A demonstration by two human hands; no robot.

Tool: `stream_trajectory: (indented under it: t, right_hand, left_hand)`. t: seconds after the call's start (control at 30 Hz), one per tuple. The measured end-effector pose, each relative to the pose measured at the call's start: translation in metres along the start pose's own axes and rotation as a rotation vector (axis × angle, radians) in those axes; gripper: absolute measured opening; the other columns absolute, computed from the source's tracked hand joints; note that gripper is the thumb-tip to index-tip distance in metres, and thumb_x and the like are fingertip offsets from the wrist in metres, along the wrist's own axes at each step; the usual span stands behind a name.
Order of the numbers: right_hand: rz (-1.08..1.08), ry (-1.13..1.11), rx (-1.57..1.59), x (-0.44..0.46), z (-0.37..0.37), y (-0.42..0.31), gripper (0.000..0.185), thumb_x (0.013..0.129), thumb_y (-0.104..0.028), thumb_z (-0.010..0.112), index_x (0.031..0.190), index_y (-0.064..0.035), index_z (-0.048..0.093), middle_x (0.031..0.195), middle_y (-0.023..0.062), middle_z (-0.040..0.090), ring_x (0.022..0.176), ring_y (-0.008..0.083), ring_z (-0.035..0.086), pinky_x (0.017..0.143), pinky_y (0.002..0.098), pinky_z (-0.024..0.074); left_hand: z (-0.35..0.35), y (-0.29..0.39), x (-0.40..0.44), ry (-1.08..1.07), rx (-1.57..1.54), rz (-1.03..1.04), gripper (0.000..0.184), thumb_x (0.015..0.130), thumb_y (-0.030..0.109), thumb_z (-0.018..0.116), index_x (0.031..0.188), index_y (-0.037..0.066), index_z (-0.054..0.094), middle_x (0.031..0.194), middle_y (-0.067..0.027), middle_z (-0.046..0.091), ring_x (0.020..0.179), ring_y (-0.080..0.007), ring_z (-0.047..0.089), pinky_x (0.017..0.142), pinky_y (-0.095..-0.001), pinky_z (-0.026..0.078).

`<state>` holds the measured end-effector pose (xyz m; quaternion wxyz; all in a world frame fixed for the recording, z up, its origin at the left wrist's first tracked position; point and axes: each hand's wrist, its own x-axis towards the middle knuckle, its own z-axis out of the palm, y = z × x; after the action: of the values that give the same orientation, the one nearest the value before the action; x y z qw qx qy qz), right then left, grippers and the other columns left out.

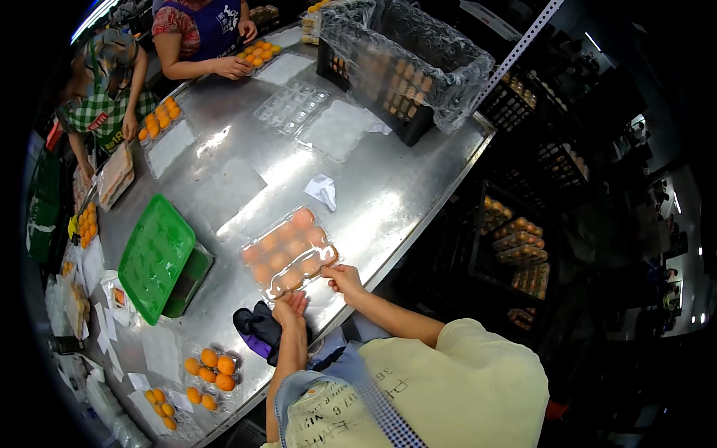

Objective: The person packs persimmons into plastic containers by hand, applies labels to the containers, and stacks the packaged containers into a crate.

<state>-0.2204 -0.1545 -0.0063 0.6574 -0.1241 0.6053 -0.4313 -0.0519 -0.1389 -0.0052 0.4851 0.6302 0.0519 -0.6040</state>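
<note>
A clear plastic clamshell pack of round peach-orange fruit (287, 250) sits over the metal table in front of me, its lid closed over the rows. My right hand (343, 279) grips its near right corner between thumb and fingers. At the near edge, my left hand (291, 305) holds the pack with the palm turned up and the fingers partly hidden beneath it. Close by my left wrist lies a dark cloth bundle with a purple part (258, 333). A crumpled white paper (321, 191) rests beyond the pack.
A green tray (156, 254) leans on a container at left. Loose orange fruit (210, 369) sits in clear trays at lower left. A plastic-lined black crate (407, 82) stands at the far right. Two co-workers handle fruit trays across the steel table (224, 183). Stacked crates (515, 254) stand right of its edge.
</note>
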Motion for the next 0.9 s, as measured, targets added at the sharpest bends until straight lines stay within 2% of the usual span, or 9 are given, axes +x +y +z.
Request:
stream_trajectory:
  t: [0.33, 0.47, 0.57, 0.67, 0.7, 0.73, 0.8, 0.87, 0.9]
  right_hand:
    - [-0.067, 0.033, 0.0, 0.016, -0.001, 0.01, 0.014, 0.071, -0.011, 0.072, 0.066, -0.0035, 0.061, 0.055, 0.0014, 0.052, 0.042, 0.008, 0.043, 0.037, 0.0219, 0.0283]
    - [-0.04, 0.04, -0.05, 0.02, 0.0, 0.012, 0.015, 0.072, -0.013, 0.073, 0.073, -0.0011, 0.064, 0.057, 0.0009, 0.055, 0.044, 0.0064, 0.041, 0.039, 0.021, 0.0289]
    - [-0.036, -0.08, -0.073, 0.017, -0.005, 0.005, 0.019, 0.077, -0.018, 0.073, 0.076, -0.001, 0.065, 0.06, 0.0016, 0.058, 0.048, 0.0051, 0.047, 0.04, 0.0197, 0.0318]
    - [0.133, -0.258, -0.442, -0.004, -0.018, -0.047, 0.021, 0.082, -0.02, 0.07, 0.082, 0.0002, 0.065, 0.072, 0.0024, 0.064, 0.051, 0.0055, 0.051, 0.04, 0.0176, 0.0328]
    - [0.136, -0.267, -0.571, 0.002, -0.03, -0.061, 0.023, 0.084, -0.023, 0.069, 0.087, 0.0003, 0.066, 0.074, 0.0019, 0.065, 0.052, 0.0056, 0.053, 0.042, 0.0175, 0.0346]
    - [0.14, -0.28, -0.7, 0.009, -0.041, -0.073, 0.026, 0.085, -0.025, 0.069, 0.091, 0.0004, 0.067, 0.077, 0.0014, 0.067, 0.054, 0.0057, 0.054, 0.043, 0.0175, 0.0365]
    - [-0.059, -0.215, -0.76, 0.024, -0.054, -0.091, 0.023, 0.087, -0.025, 0.067, 0.088, -0.0019, 0.067, 0.073, 0.0006, 0.064, 0.054, 0.0059, 0.053, 0.045, 0.0189, 0.038]
    - [-0.232, -0.105, -0.659, 0.033, -0.043, -0.097, 0.021, 0.088, -0.024, 0.065, 0.083, -0.0037, 0.067, 0.068, 0.0001, 0.061, 0.055, 0.0061, 0.052, 0.047, 0.019, 0.0382]
    - [-0.232, -0.109, -0.636, 0.036, -0.031, -0.098, 0.023, 0.087, -0.026, 0.065, 0.079, -0.005, 0.066, 0.064, -0.0006, 0.056, 0.056, 0.006, 0.049, 0.047, 0.02, 0.0363]
  left_hand:
    - [-0.009, -0.008, 0.014, -0.034, -0.046, -0.005, 0.022, 0.082, 0.008, 0.055, 0.101, -0.003, 0.056, 0.088, -0.0155, 0.064, 0.074, -0.0269, 0.067, 0.06, -0.0337, 0.058]
    - [-0.005, -0.004, 0.008, 0.002, -0.017, 0.012, 0.022, 0.082, 0.008, 0.055, 0.099, -0.007, 0.056, 0.089, -0.0173, 0.064, 0.077, -0.0294, 0.068, 0.059, -0.0355, 0.058]
    - [-0.008, -0.005, 0.001, -0.044, 0.021, 0.039, 0.027, 0.086, 0.017, 0.059, 0.099, -0.006, 0.057, 0.089, -0.0179, 0.065, 0.078, -0.0292, 0.069, 0.06, -0.0364, 0.058]
    - [-0.027, 0.024, -0.015, -0.304, 0.328, -0.157, 0.035, 0.089, 0.033, 0.061, 0.102, 0.001, 0.059, 0.093, -0.0128, 0.068, 0.082, -0.0241, 0.069, 0.061, -0.0283, 0.054]
    - [-0.038, 0.035, -0.018, -0.412, 0.51, -0.181, 0.042, 0.088, 0.044, 0.061, 0.096, 0.002, 0.061, 0.092, -0.0119, 0.069, 0.078, -0.0225, 0.069, 0.055, -0.0274, 0.052]
    - [-0.04, 0.053, -0.034, -0.397, 0.657, -0.151, 0.038, 0.088, 0.041, 0.062, 0.091, 0.003, 0.062, 0.083, -0.0096, 0.069, 0.066, -0.0191, 0.068, 0.048, -0.0258, 0.049]
    - [-0.059, 0.069, -0.023, -0.426, 0.722, 0.058, 0.033, 0.088, 0.036, 0.062, 0.09, 0.002, 0.063, 0.075, -0.0074, 0.066, 0.054, -0.0146, 0.062, 0.043, -0.0234, 0.045]
    - [-0.061, 0.087, -0.009, -0.19, 0.764, 0.351, 0.028, 0.088, 0.03, 0.061, 0.089, 0.002, 0.064, 0.072, -0.0065, 0.064, 0.051, -0.0107, 0.059, 0.041, -0.0217, 0.042]
    - [-0.058, 0.092, -0.002, -0.009, 0.912, 0.621, 0.027, 0.088, 0.028, 0.061, 0.094, 0.002, 0.065, 0.073, -0.0066, 0.065, 0.05, -0.0103, 0.057, 0.041, -0.0227, 0.042]
